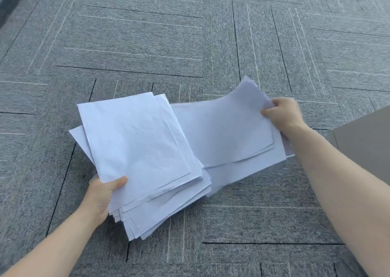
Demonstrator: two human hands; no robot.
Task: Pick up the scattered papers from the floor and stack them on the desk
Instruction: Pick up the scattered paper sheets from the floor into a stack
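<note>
A thick, uneven stack of white papers (139, 150) is held above the grey carpet. My left hand (101, 194) grips its near left corner, thumb on top. To the right, a smaller bunch of white sheets (228, 133) fans out beside the stack and slips partly under its right edge. My right hand (282, 114) pinches the far right edge of that bunch, and the sheets bend upward there. Both forearms reach in from the bottom of the view.
Grey carpet tiles (190, 44) with thin line patterns cover the floor all around. The corner of a grey-brown panel or piece of furniture (367, 143) juts in at the right edge, close to my right forearm. A dark strip (8, 8) runs along the top left.
</note>
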